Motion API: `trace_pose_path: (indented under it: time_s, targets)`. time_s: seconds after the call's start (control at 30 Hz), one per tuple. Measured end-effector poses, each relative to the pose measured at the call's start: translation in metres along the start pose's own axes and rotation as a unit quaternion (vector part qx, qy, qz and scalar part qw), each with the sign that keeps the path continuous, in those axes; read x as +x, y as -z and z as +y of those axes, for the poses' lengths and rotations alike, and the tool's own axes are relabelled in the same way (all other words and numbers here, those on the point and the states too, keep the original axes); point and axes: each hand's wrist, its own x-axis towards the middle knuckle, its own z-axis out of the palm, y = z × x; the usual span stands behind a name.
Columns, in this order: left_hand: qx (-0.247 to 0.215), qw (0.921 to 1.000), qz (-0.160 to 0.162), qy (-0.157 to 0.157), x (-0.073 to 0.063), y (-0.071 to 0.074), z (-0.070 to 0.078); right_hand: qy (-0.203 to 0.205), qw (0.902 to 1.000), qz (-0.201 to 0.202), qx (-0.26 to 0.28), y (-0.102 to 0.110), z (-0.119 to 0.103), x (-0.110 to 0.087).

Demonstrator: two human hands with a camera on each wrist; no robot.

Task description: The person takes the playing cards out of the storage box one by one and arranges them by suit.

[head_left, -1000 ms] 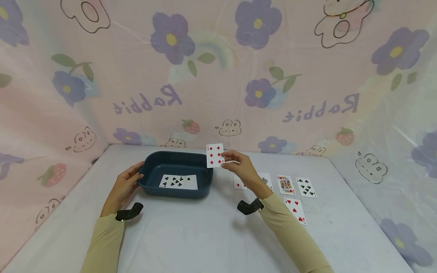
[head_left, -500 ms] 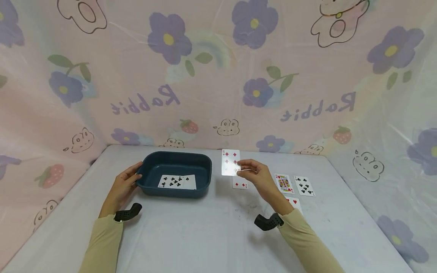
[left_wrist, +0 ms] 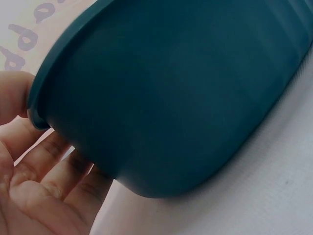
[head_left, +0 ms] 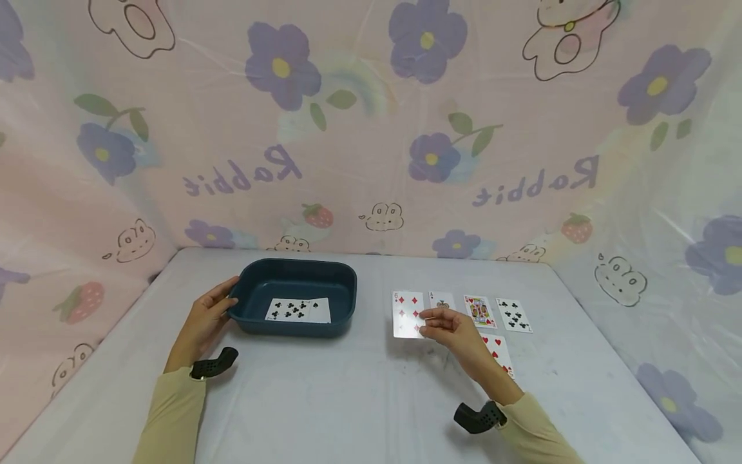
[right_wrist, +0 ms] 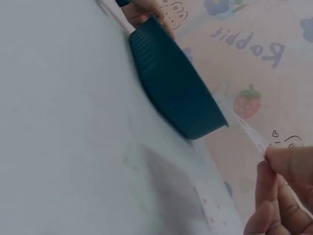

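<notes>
My right hand (head_left: 460, 338) pinches a six of diamonds (head_left: 408, 312) by its right edge, face towards the head camera. In the right wrist view this card (right_wrist: 252, 132) shows nearly edge-on between thumb and fingertips, raised over the table. My left hand (head_left: 203, 319) holds the left end of a dark blue bin (head_left: 292, 328); the left wrist view shows the thumb at the rim (left_wrist: 41, 105) and the fingers against the outer wall below. Inside the bin lie black-suit cards (head_left: 288, 309). A card with red pips (right_wrist: 212, 210) lies under the raised six, hidden in the head view.
Face up on the white table (head_left: 324, 399) to the right lie an ace (head_left: 442, 300), a king of hearts (head_left: 478, 310) and a clubs card (head_left: 514, 314). A hearts card (head_left: 500, 354) lies nearer, partly behind my right hand. A patterned cloth (head_left: 348, 129) hangs behind.
My right hand has carried the six of diamonds from the bin's right rim rightwards and down, over the row of cards. The left hand stays at the bin.
</notes>
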Motion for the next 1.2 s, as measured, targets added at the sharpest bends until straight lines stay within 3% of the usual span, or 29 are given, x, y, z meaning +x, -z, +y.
trace_pose_path:
  time_s: [0.37,0.57,0.9,1.2]
  targets:
    - [0.005,1.0,-0.004,-0.004,-0.001,0.0,0.0,-0.019,0.9976,-0.018,-0.063,0.002,0.022,-0.017]
    - [0.013,0.9999,-0.006,0.0,-0.001,-0.001,0.001,-0.003,0.9939,-0.013,-0.11,-0.002,0.026,-0.02]
    - [0.021,0.9998,-0.001,0.002,-0.002,-0.001,0.002,0.036,0.9745,0.016,-0.221,-0.012,0.029,-0.018]
    - [0.019,0.9997,0.009,0.007,-0.001,-0.002,0.0,0.038,0.9676,0.032,-0.248,-0.01,0.03,-0.02]
